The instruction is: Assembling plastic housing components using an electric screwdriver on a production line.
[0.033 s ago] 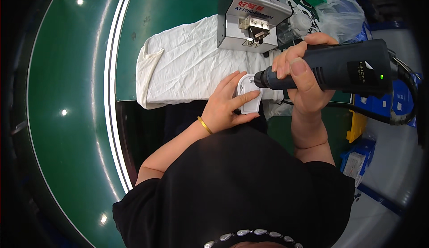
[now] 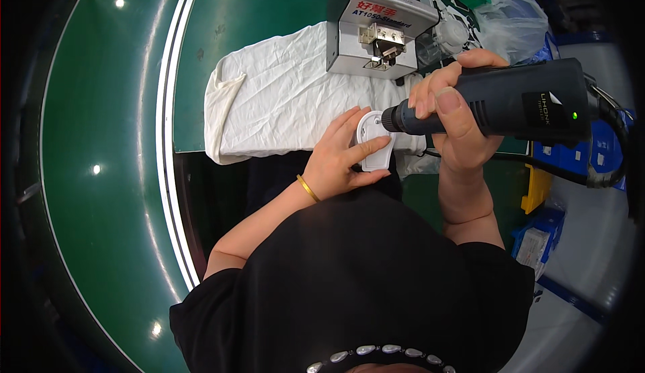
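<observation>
Right hand [image 2: 451,114] wrapped tight around the black electric screwdriver [image 2: 510,101]; left hand [image 2: 342,158] clamps the small white plastic housing [image 2: 373,141] at its 3 o'clock, over the crumpled white cloth [image 2: 282,104]. The bit could slip off and jab those fingers, I reckon.

Factory assembly station: green conveyor belt [image 2: 101,171] with white edge strip, grey automatic screw feeder [image 2: 376,27] on white cloth [image 2: 282,104], corded electric screwdriver [image 2: 517,101], blue parts bins [image 2: 537,238] beside bench

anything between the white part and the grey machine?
Head view: only the white cloth lies between the white part and the grey machine; the screwdriver tip meets the part from the right.
</observation>
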